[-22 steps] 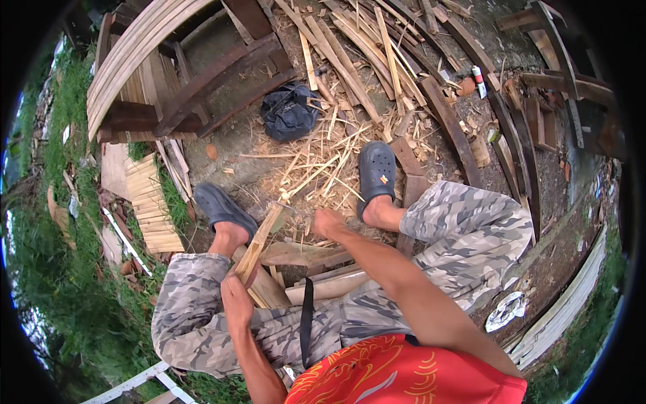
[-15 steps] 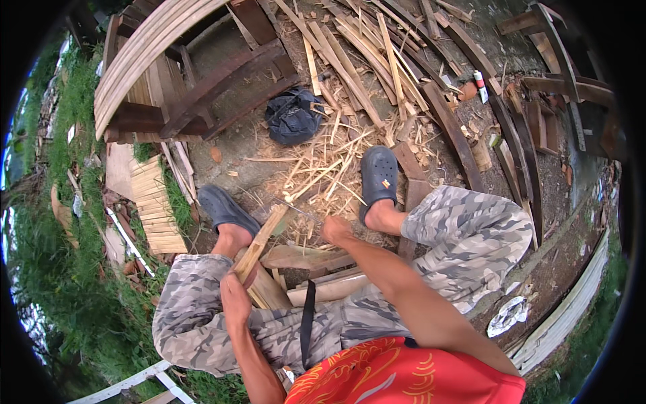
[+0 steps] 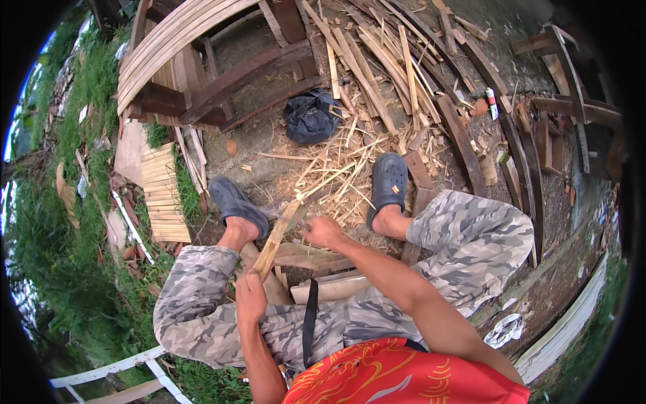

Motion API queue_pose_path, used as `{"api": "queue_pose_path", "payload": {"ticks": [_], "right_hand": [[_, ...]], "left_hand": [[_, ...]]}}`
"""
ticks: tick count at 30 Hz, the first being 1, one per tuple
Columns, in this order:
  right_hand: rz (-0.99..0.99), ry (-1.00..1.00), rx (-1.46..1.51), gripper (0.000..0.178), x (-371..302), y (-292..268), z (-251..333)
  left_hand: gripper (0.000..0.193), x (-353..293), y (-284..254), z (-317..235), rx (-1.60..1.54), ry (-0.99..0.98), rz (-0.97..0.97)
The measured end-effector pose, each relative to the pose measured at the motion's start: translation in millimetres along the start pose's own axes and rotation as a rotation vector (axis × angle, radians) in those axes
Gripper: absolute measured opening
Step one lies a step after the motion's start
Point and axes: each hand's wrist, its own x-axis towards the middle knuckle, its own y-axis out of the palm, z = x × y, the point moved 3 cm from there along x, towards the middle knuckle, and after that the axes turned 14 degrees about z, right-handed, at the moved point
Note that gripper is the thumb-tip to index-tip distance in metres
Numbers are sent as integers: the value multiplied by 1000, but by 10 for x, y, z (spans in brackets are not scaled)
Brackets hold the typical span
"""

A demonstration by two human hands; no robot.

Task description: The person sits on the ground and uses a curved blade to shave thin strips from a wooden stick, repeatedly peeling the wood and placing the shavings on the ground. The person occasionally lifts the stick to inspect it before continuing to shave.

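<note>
My left hand [image 3: 251, 296] is closed round the lower end of a pale wooden strip [image 3: 272, 246], low by my left thigh. The strip slants up and away, its far end frayed into curls. My right hand [image 3: 323, 232] is a fist on what looks like a knife. Its thin blade [image 3: 286, 219], blurred, points left across the strip near the far end; the handle is hidden in the fist. Below the hands lie a thick piece of wood [image 3: 309, 256] and a paler block [image 3: 330, 289] between my legs.
Long shavings [image 3: 336, 172] cover the ground between my grey clogs. Beyond are a black plastic bag [image 3: 311, 116], a pile of wooden strips [image 3: 360, 74] and dark curved beams [image 3: 461, 145]. A slatted wooden bench [image 3: 182, 54] stands far left; a slatted panel [image 3: 165, 198] lies in grass.
My right hand has moved left toward the strip, bringing the blade across it. My left hand keeps its hold, and the strip stands a little steeper. The whole view has shifted slightly.
</note>
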Motion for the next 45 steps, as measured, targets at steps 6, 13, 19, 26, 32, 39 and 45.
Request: {"api": "queue_pose_path", "payload": {"ticks": [6,13,19,26,32,39,45], "right_hand": [[-3,202,67,36,310,126,-117],[99,81,65,35,438,183,-255],[143,144,-77,36,548,12,-330],[107,11,-214,33,400,3,-97],[94,143,-118,30,246,-77,-147],[91,63,-134,32,243,-8,-292],[154,-43,-97,35,147,-7,-387]], "left_hand": [[47,-195,10,-361,-11,86,4],[49,-163,20,-417,-134,66,66],[48,-159,59,-250,-115,73,34],[53,-26,-64,173,-226,10,-38],[56,-29,-48,119,-292,72,28],[57,49,-50,356,-156,2,11],[58,46,-85,249,-265,19,30]]}}
